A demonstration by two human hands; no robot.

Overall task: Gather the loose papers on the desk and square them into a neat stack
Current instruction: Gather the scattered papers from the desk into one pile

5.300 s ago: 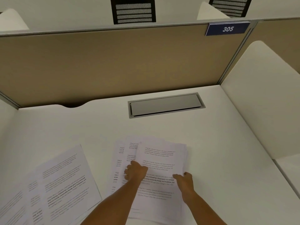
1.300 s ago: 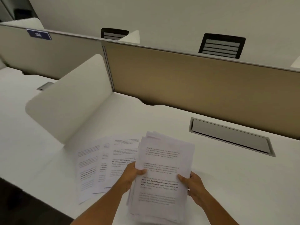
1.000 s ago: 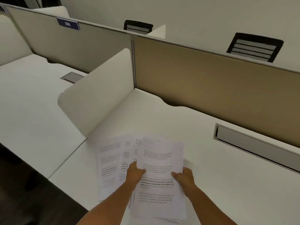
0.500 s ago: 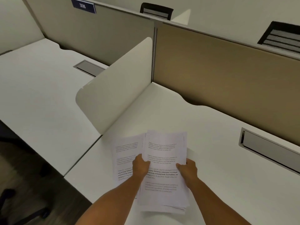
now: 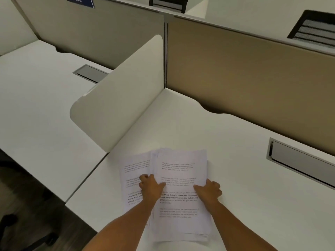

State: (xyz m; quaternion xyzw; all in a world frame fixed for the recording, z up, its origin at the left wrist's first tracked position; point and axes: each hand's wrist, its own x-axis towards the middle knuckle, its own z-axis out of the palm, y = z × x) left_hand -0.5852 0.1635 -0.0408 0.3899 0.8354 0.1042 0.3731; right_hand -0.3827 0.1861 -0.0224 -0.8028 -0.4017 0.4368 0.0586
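Observation:
A thick pile of printed white papers [image 5: 181,171] lies on the white desk [image 5: 199,127] near its front edge, its edges uneven at the bottom. My left hand [image 5: 150,187] grips the pile's left edge with the thumb on top. My right hand [image 5: 208,192] holds its right edge the same way. Under the pile's left side lie loose printed sheets [image 5: 132,171], sticking out to the left beyond my left hand.
A cream side divider [image 5: 117,98] stands left of the papers. A tan back panel [image 5: 244,77] closes the far side. A grey cable hatch [image 5: 299,160] is set in the desk at right. The desk's left corner drops to dark floor [image 5: 27,214].
The pile has been carried left across the desk and laid over the loose sheets, which now show less. Both hands stayed on the pile's edges. The view turned left.

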